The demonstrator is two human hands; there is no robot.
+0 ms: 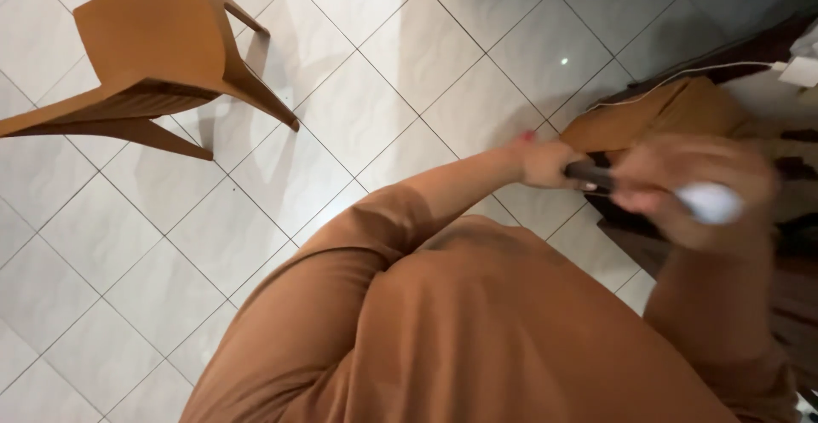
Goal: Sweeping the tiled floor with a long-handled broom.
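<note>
Dark handle (pixel 590 172) sits right of centre, over the floor's edge, held between both hands. Left hand (pixel 545 164) has fingers closed around the handle's near end. Right hand (pixel 682 186) is blurred, fingers curled shut on the handle's far end, with a white blurred end (pixel 711 202) sticking out past it; what that white part is cannot be told. Both sleeves are brown, same as the garment (pixel 477 329) filling the lower frame. Just behind the hands lies a brown cloth (pixel 673 108) with a white cable (pixel 682 74) running over it. White tiled floor (pixel 256 218) left. 1 brown chair (pixel 153 57) stands top left, well apart from the hands.
</note>
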